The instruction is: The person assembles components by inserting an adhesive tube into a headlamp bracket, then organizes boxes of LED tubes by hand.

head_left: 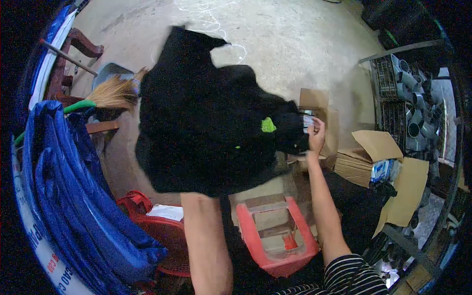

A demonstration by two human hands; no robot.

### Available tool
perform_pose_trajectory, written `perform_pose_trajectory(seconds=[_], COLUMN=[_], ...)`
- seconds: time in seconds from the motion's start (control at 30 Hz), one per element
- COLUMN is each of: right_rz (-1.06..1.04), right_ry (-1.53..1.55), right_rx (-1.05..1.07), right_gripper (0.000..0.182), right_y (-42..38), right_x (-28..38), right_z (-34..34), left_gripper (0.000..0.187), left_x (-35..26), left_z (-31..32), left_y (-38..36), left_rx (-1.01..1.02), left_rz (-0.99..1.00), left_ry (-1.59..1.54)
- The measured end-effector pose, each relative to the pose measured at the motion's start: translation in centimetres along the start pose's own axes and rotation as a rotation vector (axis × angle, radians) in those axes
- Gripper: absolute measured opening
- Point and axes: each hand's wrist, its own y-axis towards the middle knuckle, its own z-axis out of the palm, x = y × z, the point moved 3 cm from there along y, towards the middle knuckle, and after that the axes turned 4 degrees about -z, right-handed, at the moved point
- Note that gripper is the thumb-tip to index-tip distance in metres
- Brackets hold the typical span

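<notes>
A large black cloth (206,113), probably a garment, is spread in the air before me, with a bright green patch near its right end. My right hand (317,132) is at that right end, its fingers closed at a small whitish piece like a label or tag (308,122). My left forearm reaches up under the cloth from below, and the cloth hides my left hand.
Below the cloth stands a red stool (278,236), beside a red basket (164,231). A blue tarp (69,187) and a broom (115,92) are at left. An open cardboard box (354,167) and crates of grey pipe fittings (415,123) stand at right.
</notes>
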Motion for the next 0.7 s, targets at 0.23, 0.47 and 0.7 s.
perform_pose_trajectory(seconds=[0.23,0.47,0.7], right_rz=[-0.265,-0.435,0.181], right_ry=[-1.169,-1.396,-0.706], right_rx=[0.549,0.807,0.438], right_gripper=[0.056,0.042,0.030], right_y=[0.7,2.4,4.6], right_x=[-18.0,-16.4,-6.9], right_z=[-1.7,-0.3,-6.8], left_gripper=[0.074,0.059,0.045], left_x=[3.5,4.3,5.7], left_z=[-4.4,-7.7,-4.8], left_y=[-0.3,2.1,2.9], left_rx=[-0.743,-0.503,-0.120], left_rz=[0.102,0.037,-0.108], left_ry=[-0.034,0.089,0.240])
